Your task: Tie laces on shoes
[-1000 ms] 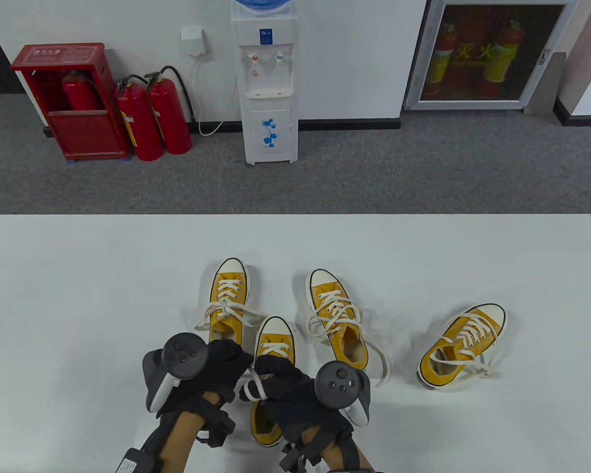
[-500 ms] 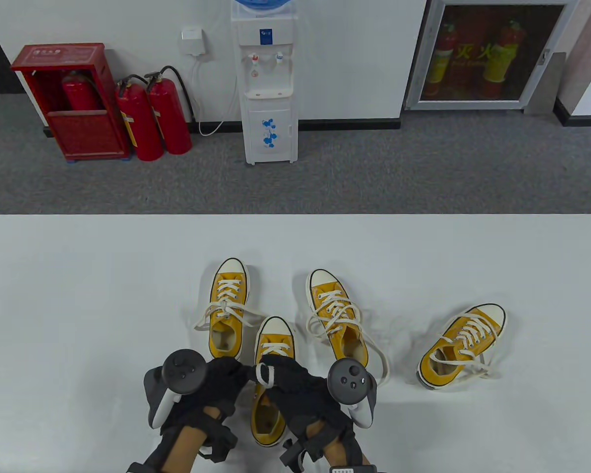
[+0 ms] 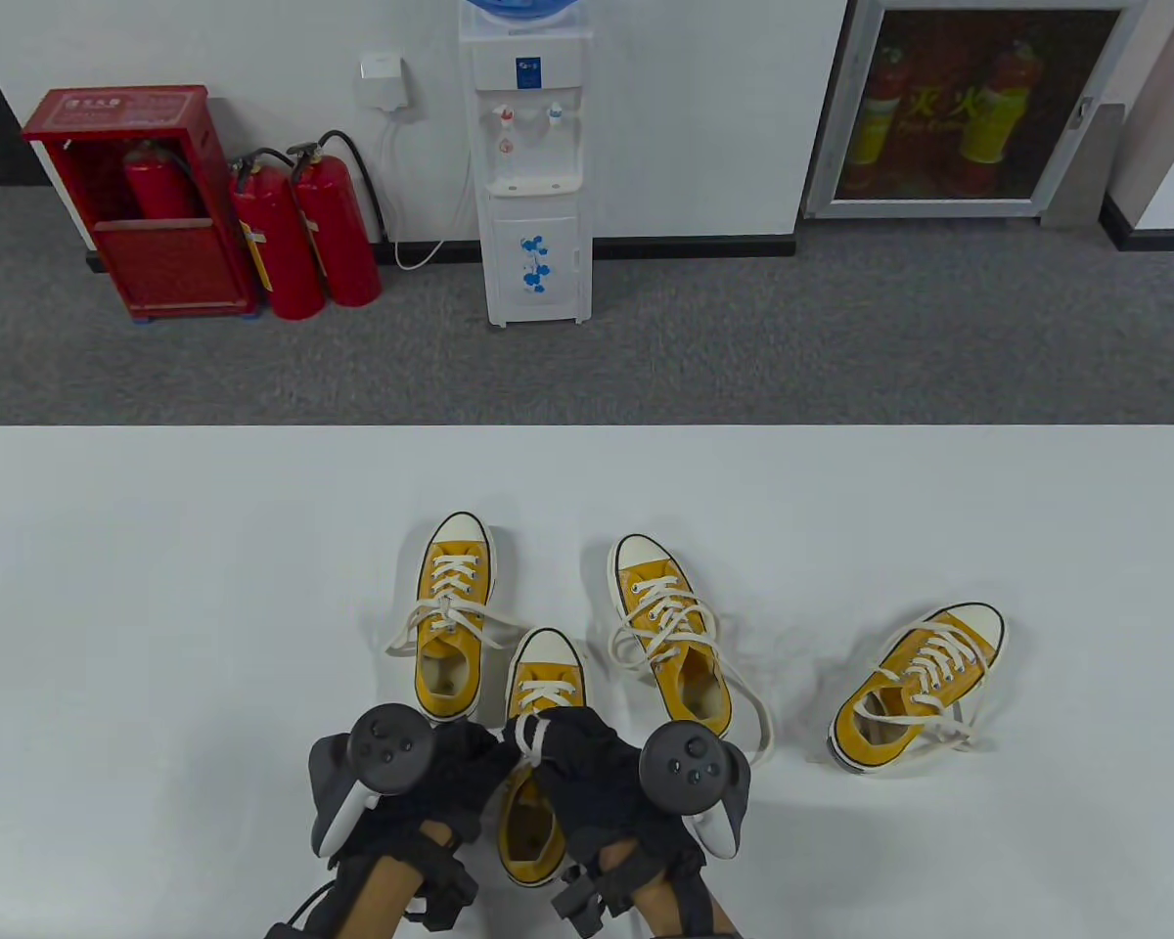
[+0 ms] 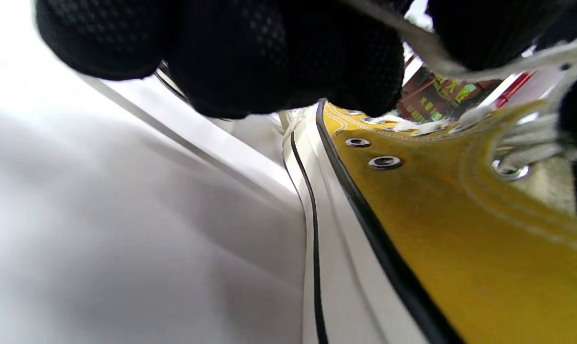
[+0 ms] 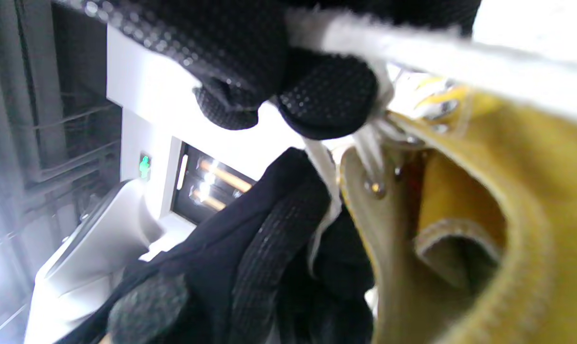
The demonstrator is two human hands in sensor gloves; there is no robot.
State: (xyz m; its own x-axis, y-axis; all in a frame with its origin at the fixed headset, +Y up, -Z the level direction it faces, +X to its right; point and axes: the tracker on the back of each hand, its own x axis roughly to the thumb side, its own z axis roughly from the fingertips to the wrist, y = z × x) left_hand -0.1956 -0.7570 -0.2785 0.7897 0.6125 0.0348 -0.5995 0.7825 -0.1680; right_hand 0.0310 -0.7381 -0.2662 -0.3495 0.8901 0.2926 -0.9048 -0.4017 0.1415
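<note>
**Both hands knotting the nearest sneaker's lace**

Where the desk [image 3: 157, 606] meets the bottom edge of the table view, the nearest yellow sneaker [image 3: 538, 782] stands upright with its white toe cap pointing away from the person, just in front of the far-left sneaker [image 3: 453, 611]. The left hand [image 3: 430, 773] and right hand [image 3: 597, 773] meet over its tongue, fingers curled and touching one another. A loop of the white lace [image 3: 528, 736] wraps over the right hand's fingers [image 3: 563, 743], right above the upper eyelets.

In the right wrist view, two gloved fingertips [image 5: 326, 100] pinch the lace [image 5: 412, 43] where it leaves the eyelets, and a strand runs taut across the top of the frame; below them the left hand's fingers [image 5: 269, 239] hold another strand against the edge of the shoe's opening. The left wrist view shows the left fingers [image 4: 279, 52] bunched just above the sneaker's side [image 4: 436, 229], with a strand [image 4: 412, 43] passing between the two hands.

Two more yellow sneakers lie to the right, the middle one [image 3: 670, 631] with loose lace ends trailing on the desk, the far-right one [image 3: 915, 685] turned at an angle.
</note>
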